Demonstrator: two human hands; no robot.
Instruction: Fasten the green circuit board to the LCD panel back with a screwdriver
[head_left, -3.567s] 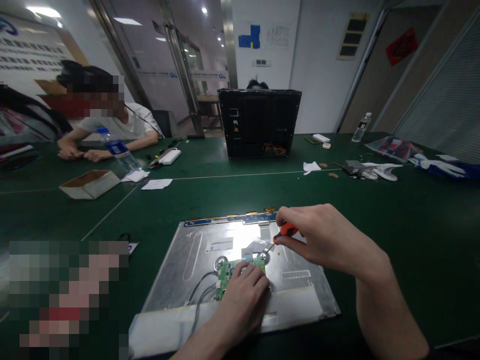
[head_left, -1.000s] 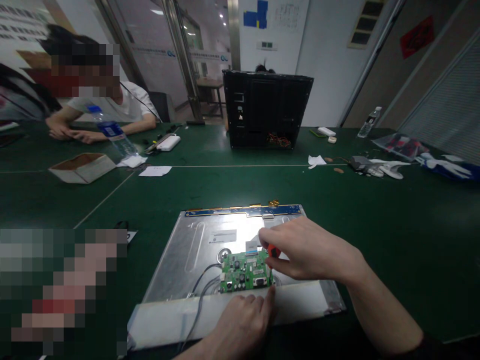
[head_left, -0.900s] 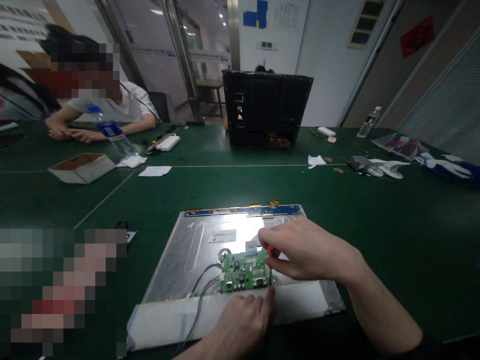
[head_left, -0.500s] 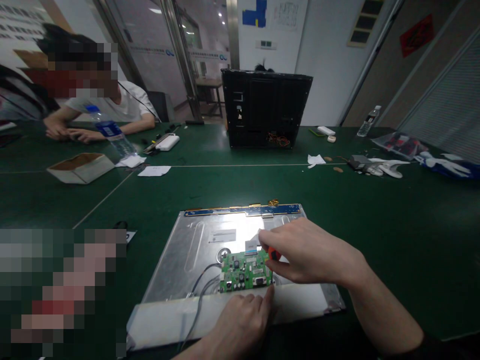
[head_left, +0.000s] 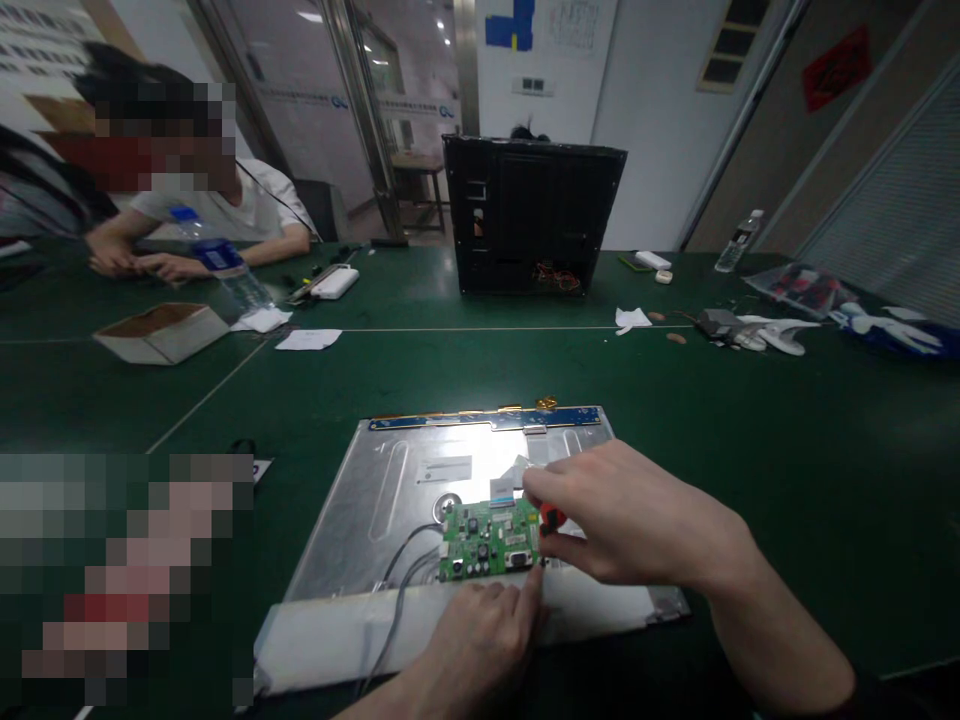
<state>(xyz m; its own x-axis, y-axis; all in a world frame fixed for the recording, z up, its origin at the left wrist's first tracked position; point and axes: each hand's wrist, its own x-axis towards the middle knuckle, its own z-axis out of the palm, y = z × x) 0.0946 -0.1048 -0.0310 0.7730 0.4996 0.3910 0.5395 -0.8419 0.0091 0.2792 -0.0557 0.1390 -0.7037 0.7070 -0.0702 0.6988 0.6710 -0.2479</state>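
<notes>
The right hand (head_left: 634, 520), fingers closed around a red-and-black screwdriver (head_left: 553, 517), has moved from the far to the near right corner of the green board (head_left: 487, 535), on the metal panel (head_left: 341, 530). The left hand (head_left: 480, 630), earlier atop the board, now points there, other fingers curled, grip unclear.

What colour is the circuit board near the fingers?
The circuit board is green; the head view shows it best.

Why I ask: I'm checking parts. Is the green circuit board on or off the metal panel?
On: the green circuit board sits on the metal panel, which shows behind it. Whether it is fastened, I cannot tell.
</notes>
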